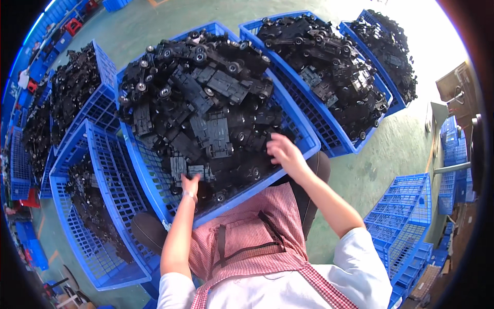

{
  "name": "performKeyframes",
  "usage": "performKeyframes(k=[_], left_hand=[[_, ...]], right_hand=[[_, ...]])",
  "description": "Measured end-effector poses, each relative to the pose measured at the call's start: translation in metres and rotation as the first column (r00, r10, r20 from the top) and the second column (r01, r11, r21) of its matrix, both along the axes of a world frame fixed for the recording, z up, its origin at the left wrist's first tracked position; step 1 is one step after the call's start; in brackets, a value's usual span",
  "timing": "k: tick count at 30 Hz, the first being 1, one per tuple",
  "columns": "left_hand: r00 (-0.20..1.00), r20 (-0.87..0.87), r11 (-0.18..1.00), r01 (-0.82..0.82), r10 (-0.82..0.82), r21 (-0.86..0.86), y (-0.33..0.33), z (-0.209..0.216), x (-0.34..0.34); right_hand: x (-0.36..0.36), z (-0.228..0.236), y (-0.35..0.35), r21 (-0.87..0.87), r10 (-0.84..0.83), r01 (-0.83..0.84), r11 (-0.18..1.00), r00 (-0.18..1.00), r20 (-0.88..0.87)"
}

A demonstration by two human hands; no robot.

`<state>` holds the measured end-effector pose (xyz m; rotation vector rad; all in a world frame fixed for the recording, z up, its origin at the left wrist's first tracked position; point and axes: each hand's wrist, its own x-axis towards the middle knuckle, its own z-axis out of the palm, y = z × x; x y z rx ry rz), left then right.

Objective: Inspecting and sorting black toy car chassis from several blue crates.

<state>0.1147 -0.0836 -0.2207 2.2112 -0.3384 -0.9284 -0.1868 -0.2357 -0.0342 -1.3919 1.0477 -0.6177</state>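
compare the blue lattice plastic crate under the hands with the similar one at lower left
The front crate is heaped above its rim with black wheeled parts; the lower-left crate is filled below its rim. Left hand and right hand are over the front crate, neither over the lower-left crate. Both are blue lattice plastic.

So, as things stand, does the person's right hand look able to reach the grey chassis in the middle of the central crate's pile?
Probably yes: the right hand is over the blue crate, and the grey chassis lies exposed atop the pile, with no crate wall between them.
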Motion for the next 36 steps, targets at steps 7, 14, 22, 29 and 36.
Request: performKeyframes(k=[7,14,22,29,36], left_hand=[[0.949,0.175,0.863,0.149,-0.262,0.483,-0.05,0.008,0.01],[0.831,0.428,0.717,-0.05,-0.356,0.695,-0.048,0.003,-0.01],[0.611,0.573,0.688,-0.063,-0.546,0.723,-0.008,-0.035,0.038],[0.914,0.294,0.911,0.157,-0.28,0.38,-0.005,0.022,0.046],[0.237,-0.909,0.768,-0.485,-0.344,-0.417,0.059,0.137,-0.01]], right_hand=[[-0.033,-0.024,0.052,0.283,-0.095,0.119,0.952,0.991,-0.097],[-0.017,-0.023,0.062,0.284,-0.06,0.077,0.956,0.996,-0.067],[-0.008,-0.023,0.08,0.225,0.088,-0.048,0.973,0.981,-0.171],[0.016,-0.014,0.092,0.234,0.16,-0.128,0.964,0.98,-0.122],[0.052,-0.016,0.118,0.05,0.307,-0.306,0.951,0.952,-0.006]])
